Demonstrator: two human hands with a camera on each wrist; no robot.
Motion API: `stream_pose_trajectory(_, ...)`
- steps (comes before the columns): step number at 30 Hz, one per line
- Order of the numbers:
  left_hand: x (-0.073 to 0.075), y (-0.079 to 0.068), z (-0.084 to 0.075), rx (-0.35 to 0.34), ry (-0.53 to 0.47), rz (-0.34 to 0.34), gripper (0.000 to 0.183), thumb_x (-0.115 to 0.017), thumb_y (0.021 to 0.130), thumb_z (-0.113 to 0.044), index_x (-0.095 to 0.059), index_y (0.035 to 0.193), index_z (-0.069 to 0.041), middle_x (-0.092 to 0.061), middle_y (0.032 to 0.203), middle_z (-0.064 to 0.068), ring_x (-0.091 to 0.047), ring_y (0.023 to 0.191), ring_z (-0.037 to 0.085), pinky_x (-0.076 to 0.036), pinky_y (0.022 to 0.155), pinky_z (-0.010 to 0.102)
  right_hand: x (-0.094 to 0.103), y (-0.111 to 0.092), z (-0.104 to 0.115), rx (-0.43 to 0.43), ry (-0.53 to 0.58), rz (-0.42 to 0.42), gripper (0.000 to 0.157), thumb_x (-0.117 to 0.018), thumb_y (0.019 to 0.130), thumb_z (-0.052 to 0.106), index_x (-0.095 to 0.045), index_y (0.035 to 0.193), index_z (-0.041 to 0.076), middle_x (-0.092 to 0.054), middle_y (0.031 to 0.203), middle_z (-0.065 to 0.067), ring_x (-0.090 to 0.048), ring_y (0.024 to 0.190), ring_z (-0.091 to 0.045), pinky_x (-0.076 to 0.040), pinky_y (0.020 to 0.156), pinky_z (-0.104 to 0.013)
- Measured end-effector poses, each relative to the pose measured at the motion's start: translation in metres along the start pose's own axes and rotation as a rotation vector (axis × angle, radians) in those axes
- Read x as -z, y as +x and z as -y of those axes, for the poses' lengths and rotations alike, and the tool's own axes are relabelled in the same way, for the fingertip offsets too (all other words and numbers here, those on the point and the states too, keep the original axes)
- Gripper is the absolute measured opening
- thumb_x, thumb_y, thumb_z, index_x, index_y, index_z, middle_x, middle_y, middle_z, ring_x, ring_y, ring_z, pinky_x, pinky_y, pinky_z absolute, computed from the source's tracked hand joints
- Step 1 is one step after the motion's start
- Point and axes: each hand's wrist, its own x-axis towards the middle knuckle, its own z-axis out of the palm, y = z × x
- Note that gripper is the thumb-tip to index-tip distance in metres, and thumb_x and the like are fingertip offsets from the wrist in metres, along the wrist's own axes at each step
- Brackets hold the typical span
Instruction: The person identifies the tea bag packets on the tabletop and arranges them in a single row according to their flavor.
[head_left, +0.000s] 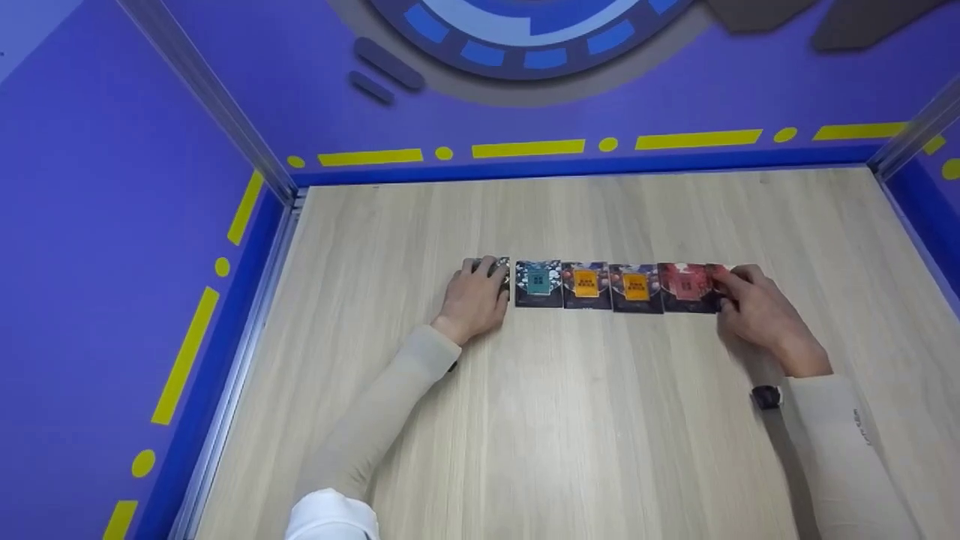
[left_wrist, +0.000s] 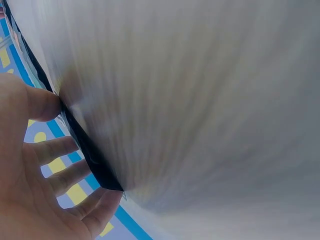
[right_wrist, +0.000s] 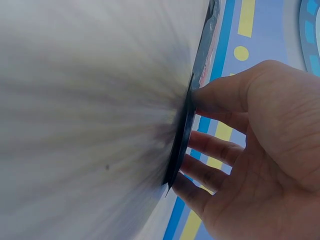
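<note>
A row of small flat packets runs across the table. A teal-labelled packet (head_left: 538, 283) lies near the left end, followed by an orange-labelled packet (head_left: 586, 285), another orange-labelled packet (head_left: 636, 288) and a red packet (head_left: 684, 286). My left hand (head_left: 472, 298) holds the leftmost packet (head_left: 504, 265) by its edges, mostly covering it. In the left wrist view, thumb and fingers sit along that packet's dark edge (left_wrist: 97, 165). At the other end my right hand (head_left: 765, 311) grips the rightmost red packet (head_left: 718, 270), whose dark underside (right_wrist: 181, 142) shows in the right wrist view.
The row lies on a pale wood-grain table (head_left: 555, 420). A blue-purple wall (head_left: 525, 120) with yellow marks stands behind it, and another side wall (head_left: 97, 247) rises at the left. Metal rails (head_left: 232, 390) line the table's edge.
</note>
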Motion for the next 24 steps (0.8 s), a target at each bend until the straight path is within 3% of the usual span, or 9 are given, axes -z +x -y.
stream_pose_trajectory(15, 0.002, -0.0024, -0.0076, -0.012, 0.0, 0.039, 0.053, -0.049, 0.11, -0.036, -0.052, 0.157, -0.012, -0.048, 0.162, 0.015, -0.05, 0.143, 0.042, -0.052, 0.111, 0.054, 0.0013, -0.0022, 0.0025, -0.037, 0.009, 0.027, 0.055, -0.053, 0.102, 0.006, -0.047, 0.155, -0.007, -0.041, 0.145, -0.036, -0.049, 0.124, -0.054, -0.042, 0.104, -0.074)
stream_pose_trajectory(24, 0.0031, -0.0037, -0.0076, -0.014, -0.037, 0.027, 0.053, -0.053, 0.109, -0.035, -0.054, 0.155, -0.01, -0.049, 0.16, 0.016, -0.05, 0.143, 0.041, -0.052, 0.111, 0.054, 0.0033, -0.0025, 0.0007, 0.02, -0.006, 0.013, 0.053, -0.057, 0.101, 0.003, -0.05, 0.153, -0.005, -0.044, 0.142, -0.036, -0.051, 0.122, -0.056, -0.043, 0.102, -0.072)
